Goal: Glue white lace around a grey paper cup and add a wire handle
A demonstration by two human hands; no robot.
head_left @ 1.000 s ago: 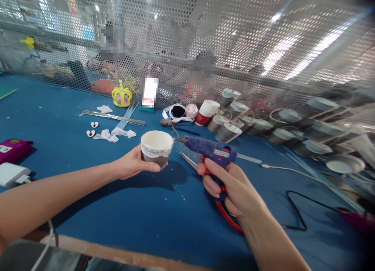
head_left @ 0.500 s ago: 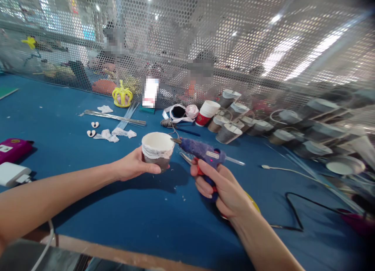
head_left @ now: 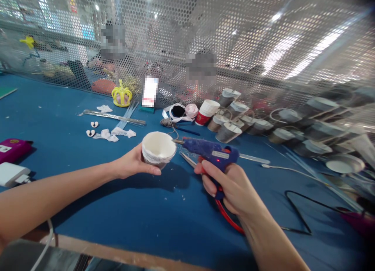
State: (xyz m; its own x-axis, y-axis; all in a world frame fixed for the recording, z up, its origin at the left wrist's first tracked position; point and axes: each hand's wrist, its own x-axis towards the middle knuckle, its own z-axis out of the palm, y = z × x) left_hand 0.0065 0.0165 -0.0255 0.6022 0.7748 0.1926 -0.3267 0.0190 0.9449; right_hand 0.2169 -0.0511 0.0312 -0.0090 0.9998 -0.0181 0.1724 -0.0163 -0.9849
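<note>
My left hand [head_left: 137, 161] is wrapped round a small paper cup [head_left: 158, 155] with white lace about its rim, raised over the blue table and tilted so its white inside shows. A blue hot glue gun [head_left: 209, 149] is in my right hand [head_left: 225, 181], fingers closed round its handle and trigger. Its metal nozzle points left, at or close to the cup's rim; I cannot tell whether they touch. A clear glue stick [head_left: 254, 158] juts from the gun's back. Below the gun lie red-handled pliers [head_left: 230, 218], partly hidden by my right hand.
Wrapped cups [head_left: 230, 132] crowd the back right beside stacked red-and-white paper cups [head_left: 206, 112]. A yellow crown-shaped piece [head_left: 122, 95], a phone [head_left: 150, 92], lace scraps [head_left: 107, 135] and wire rods [head_left: 114, 117] lie behind. Perforated metal screen [head_left: 170, 40] borders the table; people are beyond it.
My left hand has tipped the cup further, so more of its inside shows. The glue gun in my right hand has shifted slightly right, uncovering more of the pliers' red handle.
</note>
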